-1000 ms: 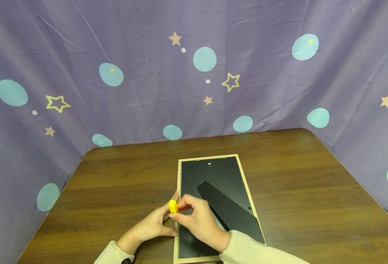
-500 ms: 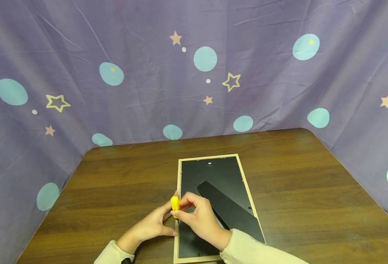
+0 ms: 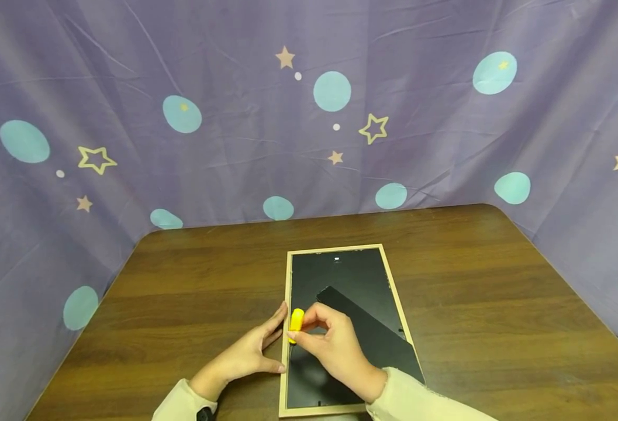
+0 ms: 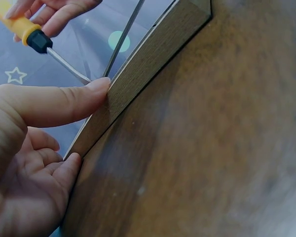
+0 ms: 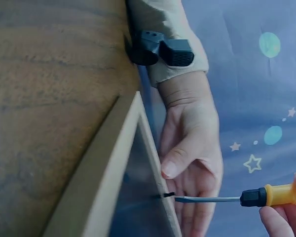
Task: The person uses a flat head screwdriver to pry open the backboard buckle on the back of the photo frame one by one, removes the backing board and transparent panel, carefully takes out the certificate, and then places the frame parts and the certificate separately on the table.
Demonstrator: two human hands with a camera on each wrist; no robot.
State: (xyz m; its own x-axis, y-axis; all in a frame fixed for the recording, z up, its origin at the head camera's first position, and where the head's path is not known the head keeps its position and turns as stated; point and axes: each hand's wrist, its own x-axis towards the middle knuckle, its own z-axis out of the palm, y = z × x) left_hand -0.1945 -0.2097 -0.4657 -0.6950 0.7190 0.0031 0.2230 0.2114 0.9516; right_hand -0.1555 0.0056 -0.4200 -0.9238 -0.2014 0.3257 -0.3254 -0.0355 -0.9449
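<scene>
Two hands meet at the left rail of a picture frame [image 3: 340,327] that lies face down near the front edge of the table [image 3: 487,304], its long axis running from that edge toward the far one. The right hand [image 3: 337,351] has its fingertips pinched round the yellow handle of a small screwdriver [image 3: 295,323]; the wrist views show the thin shaft [image 5: 207,199] running nearly level from the handle across the black backing to the inner face of the left rail, where its tip meets a small dark tab [image 5: 168,195]. So the tool's axis lies crosswise to the frame's long axis, pointing toward the left edge of the table. The left hand [image 3: 251,354] lies flat on the table just outside that same rail, fingers straight, the thumb tip [image 4: 96,88] pressed on the wooden edge close beside the tip and another fingertip [image 4: 71,163] touching the rail lower down; it holds nothing. Beyond the right hand, a black stand leg [image 3: 372,333] slants across the backing toward the frame's near right corner. Purple fabric [image 3: 235,146] with stars and dots hangs behind the far edge.
</scene>
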